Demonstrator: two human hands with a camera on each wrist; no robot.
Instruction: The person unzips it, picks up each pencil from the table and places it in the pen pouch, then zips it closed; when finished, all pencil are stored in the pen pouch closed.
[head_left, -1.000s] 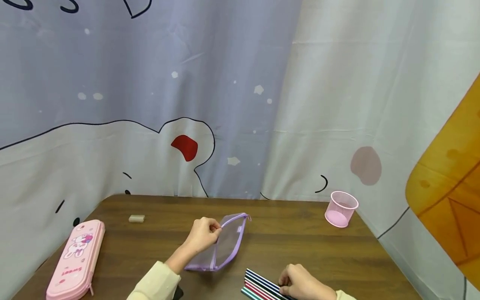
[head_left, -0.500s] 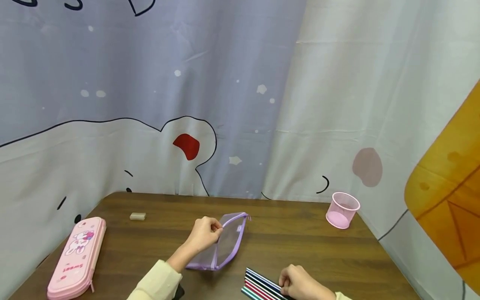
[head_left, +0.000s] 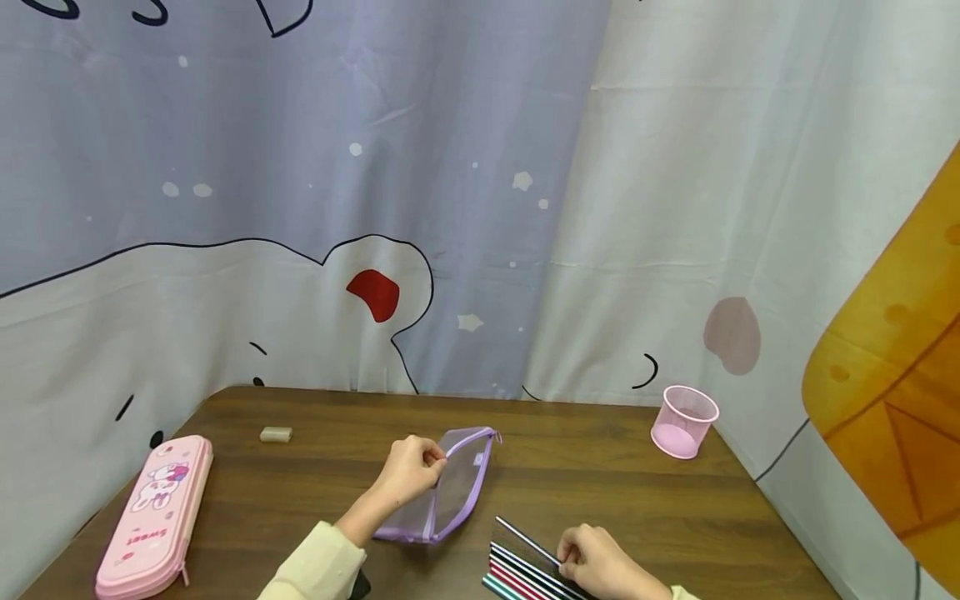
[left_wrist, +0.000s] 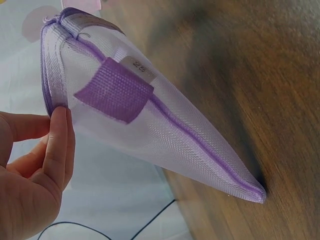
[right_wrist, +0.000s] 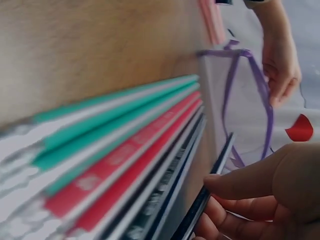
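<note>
My left hand (head_left: pixel 408 472) pinches the rim of a see-through mesh zipper pouch (head_left: pixel 457 492) with purple trim, between thumb and fingers. In the left wrist view the pouch (left_wrist: pixel 165 130) hangs with its lower corner at the wooden table and a purple tab on its side. My right hand (head_left: pixel 603 565) pinches a dark striped pencil (right_wrist: pixel 219 161) between thumb and fingers. This pencil sits apart from a row of striped pencils (right_wrist: pixel 125 142) in green, red and black with white, lying side by side on the table. The pouch mouth gapes toward the pencils.
A pink pencil case (head_left: pixel 153 517) with a rabbit picture lies at the table's left. Farther back is a small pale block (head_left: pixel 275 434). A pink mesh cup (head_left: pixel 684 421) stands near the right back edge. A printed curtain (head_left: pixel 480 208) hangs behind the table (head_left: pixel 337 417).
My right hand has lifted one dark pencil away from the row, its far end now raised and separated. The left hand keeps its hold on the pouch, almost unmoved.
</note>
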